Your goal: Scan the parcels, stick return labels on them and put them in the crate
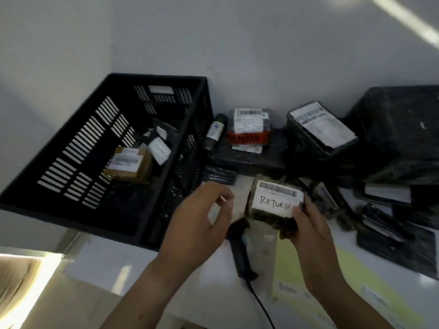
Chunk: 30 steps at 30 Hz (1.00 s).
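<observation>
My right hand [311, 231] grips the small dark parcel [268, 216], thumb on its handwritten return label [276, 205]; my left hand [202, 217] hangs just beside it, fingers loosely curled, and I cannot tell whether they pinch anything. The scanner [242, 255] lies below on the counter [118, 267], and the black crate [154, 78] stands to the left

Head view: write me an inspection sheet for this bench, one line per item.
Surface: white table, partly covered.
Job's things: parcel bearing RETURN label; black crate holding brown box; black parcels piled right; barcode scanner lying on table.
Clutter: yellow-green sheet.
Hands: right hand grips parcel; left hand hovers, fingers curled, contents unclear.
Cables: scanner cable trails off the bottom edge.
Surroundings: white wall.
</observation>
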Each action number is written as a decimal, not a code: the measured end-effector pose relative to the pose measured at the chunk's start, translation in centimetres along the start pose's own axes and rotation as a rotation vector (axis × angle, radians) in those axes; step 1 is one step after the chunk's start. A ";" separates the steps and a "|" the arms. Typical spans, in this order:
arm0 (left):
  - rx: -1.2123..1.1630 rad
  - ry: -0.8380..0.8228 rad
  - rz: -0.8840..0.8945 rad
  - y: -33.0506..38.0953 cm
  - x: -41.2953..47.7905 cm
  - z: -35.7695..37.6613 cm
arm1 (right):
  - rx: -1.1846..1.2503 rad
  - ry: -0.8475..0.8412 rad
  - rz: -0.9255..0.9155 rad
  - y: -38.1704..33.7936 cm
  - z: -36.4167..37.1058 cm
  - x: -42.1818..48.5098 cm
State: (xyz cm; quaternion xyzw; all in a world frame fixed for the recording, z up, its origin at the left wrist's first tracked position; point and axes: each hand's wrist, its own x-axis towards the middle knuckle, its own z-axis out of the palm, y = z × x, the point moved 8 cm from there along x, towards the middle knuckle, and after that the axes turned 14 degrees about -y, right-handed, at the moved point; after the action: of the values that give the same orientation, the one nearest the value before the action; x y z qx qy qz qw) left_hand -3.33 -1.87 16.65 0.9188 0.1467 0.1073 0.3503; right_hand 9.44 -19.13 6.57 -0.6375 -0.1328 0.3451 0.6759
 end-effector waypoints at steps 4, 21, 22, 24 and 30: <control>0.139 0.152 -0.027 -6.3 0.2 -12.0 | 0.049 -0.077 -0.018 -2.9 7.4 3.6; 0.536 -0.209 -0.361 -39.4 9.3 -27.6 | -0.133 -0.180 0.280 -1.1 33.8 19.8; 0.556 -0.208 -0.335 -39.7 9.3 -27.5 | -0.149 -0.155 0.329 0.4 34.2 20.9; 0.600 -0.213 -0.259 -39.9 9.5 -27.0 | -0.132 -0.069 0.422 3.4 34.4 22.6; 0.678 -0.198 -0.159 -39.4 9.9 -26.8 | 0.181 0.317 0.642 11.5 35.3 24.3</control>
State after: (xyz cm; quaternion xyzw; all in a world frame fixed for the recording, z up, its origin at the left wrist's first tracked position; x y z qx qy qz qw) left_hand -9.74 45.98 10.55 0.9744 0.2104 -0.0646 0.0453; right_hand 1.85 22.91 -5.41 -0.6300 0.2114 0.4467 0.5991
